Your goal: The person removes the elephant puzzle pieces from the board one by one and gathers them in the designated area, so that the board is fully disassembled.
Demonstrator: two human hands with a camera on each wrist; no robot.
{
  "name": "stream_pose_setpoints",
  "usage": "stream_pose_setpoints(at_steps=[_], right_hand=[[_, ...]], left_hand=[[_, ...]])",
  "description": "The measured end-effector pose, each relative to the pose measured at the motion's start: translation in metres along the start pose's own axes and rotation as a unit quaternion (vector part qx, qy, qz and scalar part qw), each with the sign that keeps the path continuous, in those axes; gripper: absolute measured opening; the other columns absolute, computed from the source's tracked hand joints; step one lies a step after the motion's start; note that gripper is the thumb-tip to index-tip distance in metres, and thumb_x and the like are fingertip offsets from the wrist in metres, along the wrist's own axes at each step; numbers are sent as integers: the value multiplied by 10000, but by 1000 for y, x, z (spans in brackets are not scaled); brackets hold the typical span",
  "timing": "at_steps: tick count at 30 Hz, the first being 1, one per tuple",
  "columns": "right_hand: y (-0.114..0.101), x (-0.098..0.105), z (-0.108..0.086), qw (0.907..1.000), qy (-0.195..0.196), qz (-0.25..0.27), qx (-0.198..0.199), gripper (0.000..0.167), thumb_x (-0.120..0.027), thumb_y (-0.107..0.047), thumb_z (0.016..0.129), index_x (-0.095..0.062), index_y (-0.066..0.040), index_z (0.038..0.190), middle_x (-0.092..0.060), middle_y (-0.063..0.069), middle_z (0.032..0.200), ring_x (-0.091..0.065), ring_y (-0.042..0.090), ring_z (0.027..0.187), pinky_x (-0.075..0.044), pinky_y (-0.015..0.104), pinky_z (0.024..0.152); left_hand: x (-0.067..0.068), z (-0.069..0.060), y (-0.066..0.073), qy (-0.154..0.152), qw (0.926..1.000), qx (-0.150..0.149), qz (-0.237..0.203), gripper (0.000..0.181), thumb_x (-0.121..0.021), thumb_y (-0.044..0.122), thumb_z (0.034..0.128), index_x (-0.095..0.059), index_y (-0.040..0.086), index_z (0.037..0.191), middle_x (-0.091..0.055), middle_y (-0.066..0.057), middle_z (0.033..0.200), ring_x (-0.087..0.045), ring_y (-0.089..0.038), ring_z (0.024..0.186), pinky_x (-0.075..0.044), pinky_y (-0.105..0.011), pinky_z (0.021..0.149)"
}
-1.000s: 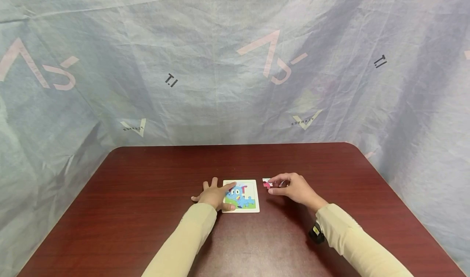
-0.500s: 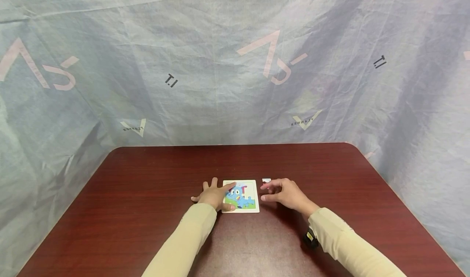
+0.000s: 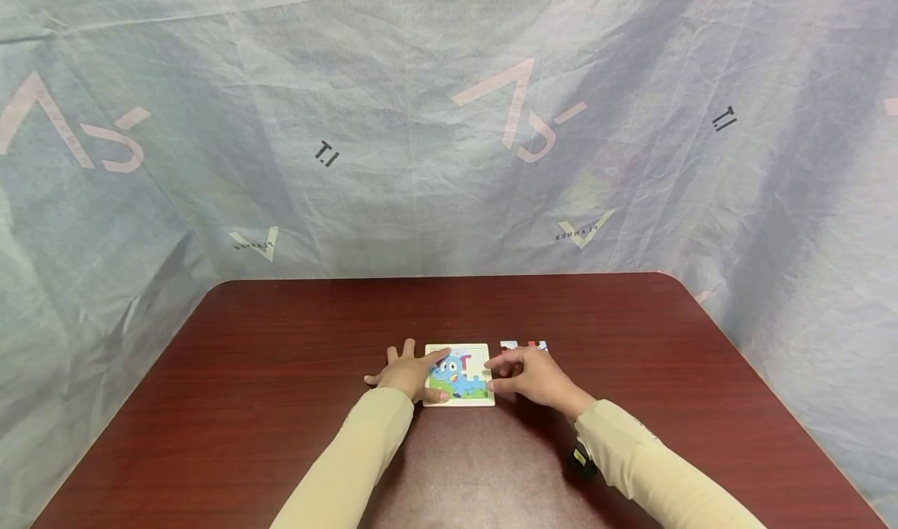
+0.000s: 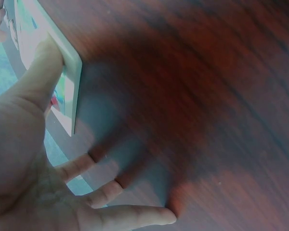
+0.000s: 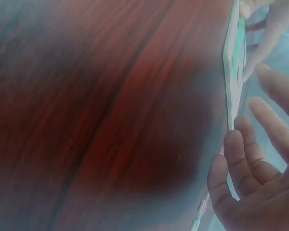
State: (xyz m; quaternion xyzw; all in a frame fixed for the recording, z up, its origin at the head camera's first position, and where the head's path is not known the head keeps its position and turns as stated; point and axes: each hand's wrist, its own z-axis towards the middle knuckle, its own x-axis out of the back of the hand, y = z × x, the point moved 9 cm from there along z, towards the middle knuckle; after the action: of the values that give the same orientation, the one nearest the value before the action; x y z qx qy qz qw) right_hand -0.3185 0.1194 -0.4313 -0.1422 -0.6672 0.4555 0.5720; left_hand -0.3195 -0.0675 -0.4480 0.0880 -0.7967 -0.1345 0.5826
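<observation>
A square jigsaw board [image 3: 459, 404] with a pale frame lies flat on the table, showing a blue cartoon animal on green. Its upper right part is bare and white. My left hand [image 3: 405, 375] rests on the board's left side, thumb on the board and the other fingers spread on and over the table. At the board's right edge is my right hand [image 3: 529, 377], its index finger and thumb apart, with no piece seen between them. Behind that hand lie loose puzzle pieces [image 3: 508, 346], partly hidden by the fingers.
The dark red wooden table [image 3: 316, 311] extends around the board. Grey printed cloth [image 3: 414, 124] hangs behind and along both sides. A black strap-like item [image 3: 582, 460] shows under the right sleeve.
My right hand has moved left and slightly nearer, from the loose pieces to the board's right edge. More of the pieces now show behind it. The left hand and the board have stayed put.
</observation>
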Motion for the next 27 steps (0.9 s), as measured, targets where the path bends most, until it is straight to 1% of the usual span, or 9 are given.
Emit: stream_pose_setpoints(at_steps=[5, 10, 13, 16, 19, 22, 27], right_hand=[[-3, -7, 2, 9999, -33, -10, 136, 252, -821, -80, 849, -763, 1, 1080, -611, -14, 774, -527, 90, 577, -460, 249, 587], [-8, -12, 4, 9987, -3, -404, 312, 232, -831, -85, 847, -777, -10, 1059, -607, -16, 748, -508, 66, 570, -467, 247, 567], [-12, -13, 4, 9967, 32, -737, 345, 228, -839, -111, 844, -785, -36, 1053, -645, 7, 821, -515, 65, 611, -473, 252, 586], [-14, -14, 4, 9942, 86, -1036, 291, 221, -845, -133, 840, -791, -76, 1047, -674, 26, 940, -518, 62, 673, -475, 257, 624], [-16, -14, 3, 9928, 109, -1160, 261, 214, -850, -136, 834, -794, -94, 1036, -676, 24, 980, -515, 62, 702, -472, 260, 640], [-18, -15, 3, 9923, 73, -1207, 256, 199, -851, -128, 832, -794, -98, 1020, -638, 11, 934, -510, 73, 701, -461, 259, 623], [-21, -15, 6, 9912, 32, -1281, 327, 198, -862, -119, 816, -787, -83, 995, -594, 9, 858, -539, 144, 732, -457, 267, 640]], left_hand=[[0, -1, 0, -19, 10000, -15, -11, 795, -816, 388, 833, -450, 361, 1538, -248, -179, 1616, -220, -469, 1461, -319, -847, 932], [1, -2, 1, -6, 10000, -59, -33, 789, -821, 378, 834, -460, 346, 1535, -253, -190, 1611, -218, -480, 1460, -323, -852, 920], [1, -3, 2, -12, 9999, -70, -77, 787, -824, 368, 833, -464, 341, 1533, -251, -194, 1611, -210, -485, 1464, -318, -855, 919], [1, -3, 2, -25, 9999, -66, -90, 788, -827, 364, 832, -467, 339, 1532, -252, -196, 1609, -209, -485, 1463, -317, -855, 920], [2, -3, 2, -23, 10000, -58, -64, 786, -827, 366, 831, -469, 340, 1530, -256, -194, 1606, -215, -481, 1460, -321, -852, 922], [3, -4, 3, -24, 10000, -51, -41, 785, -823, 371, 835, -465, 342, 1532, -255, -192, 1607, -218, -478, 1460, -324, -847, 927], [5, -7, 4, -24, 9999, -54, -84, 774, -817, 367, 843, -469, 330, 1533, -255, -195, 1607, -216, -482, 1462, -316, -847, 936]])
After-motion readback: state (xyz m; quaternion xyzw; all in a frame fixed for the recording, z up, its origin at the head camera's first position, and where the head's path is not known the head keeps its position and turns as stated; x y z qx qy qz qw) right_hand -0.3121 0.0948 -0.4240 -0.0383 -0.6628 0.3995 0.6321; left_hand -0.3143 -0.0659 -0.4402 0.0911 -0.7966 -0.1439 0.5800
